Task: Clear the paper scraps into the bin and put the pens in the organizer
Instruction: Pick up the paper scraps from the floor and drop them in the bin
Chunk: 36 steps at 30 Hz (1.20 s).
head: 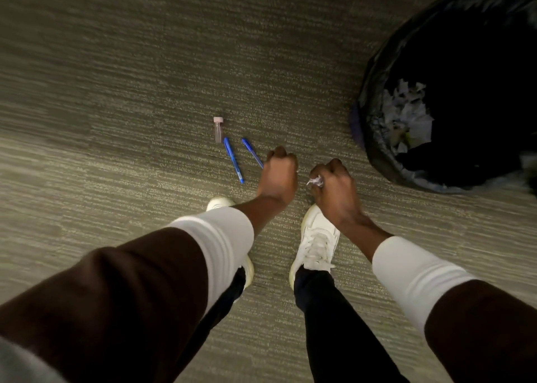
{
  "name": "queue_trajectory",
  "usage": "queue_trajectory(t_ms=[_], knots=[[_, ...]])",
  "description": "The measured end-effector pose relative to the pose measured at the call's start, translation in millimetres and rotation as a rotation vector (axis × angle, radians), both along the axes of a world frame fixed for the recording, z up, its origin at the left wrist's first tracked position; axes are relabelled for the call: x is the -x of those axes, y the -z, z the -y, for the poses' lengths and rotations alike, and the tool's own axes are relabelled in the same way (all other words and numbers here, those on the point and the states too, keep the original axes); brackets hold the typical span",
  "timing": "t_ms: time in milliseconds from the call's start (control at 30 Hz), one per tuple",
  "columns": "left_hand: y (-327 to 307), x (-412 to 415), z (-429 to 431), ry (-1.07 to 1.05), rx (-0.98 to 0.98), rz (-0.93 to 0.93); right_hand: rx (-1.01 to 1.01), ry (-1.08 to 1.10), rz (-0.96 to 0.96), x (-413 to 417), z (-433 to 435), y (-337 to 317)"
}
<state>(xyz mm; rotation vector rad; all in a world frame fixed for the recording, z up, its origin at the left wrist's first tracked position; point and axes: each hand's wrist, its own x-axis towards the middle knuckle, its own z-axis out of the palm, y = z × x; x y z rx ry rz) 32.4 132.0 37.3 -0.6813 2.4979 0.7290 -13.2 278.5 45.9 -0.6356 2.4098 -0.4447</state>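
Two blue pens lie on the carpet: one [233,160] fully in view, the other [251,152] partly hidden under my left hand [278,178]. That hand is curled into a fist just right of the pens; what it holds, if anything, is hidden. My right hand [334,189] is closed on crumpled white paper scraps [315,181], low over the floor by my right shoe. The bin [377,138], lined with a black bag, stands at the right with torn paper scraps [406,115] inside.
A small clear vial with a pink cap [218,128] lies just beyond the pens. My white shoes [316,243] stand on the grey-green striped carpet [116,92]. No organizer is in view.
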Motion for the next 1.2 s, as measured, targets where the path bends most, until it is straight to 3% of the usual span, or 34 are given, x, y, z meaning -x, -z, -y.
queue_trajectory(t_ms=[233, 533, 733, 900, 1100, 1200], knots=[[-88.1, 12.9, -4.9, -0.102, -0.053, -0.078, 0.064, 0.078, -0.009, 1.4, -8.4, -87.0], [-174.2, 60.5, -28.5, -0.209, -0.156, -0.199, 0.193, 0.442, -0.097, 37.8, -40.3, -167.9], [-199.8, 111.2, -71.2, -0.239, -0.247, -0.215, 0.11, 0.597, -0.183, 87.7, -73.6, -185.2], [-202.4, 150.0, -102.2, -0.254, -0.286, -0.245, 0.024, 0.58, -0.244, 121.9, -93.0, -186.8], [-201.9, 163.4, -116.0, -0.261, -0.328, -0.296, 0.075, 0.582, -0.173, 133.8, -105.7, -180.3], [-200.1, 156.6, -110.5, -0.233, -0.307, -0.229, 0.063, 0.537, -0.176, 126.9, -105.4, -177.6]])
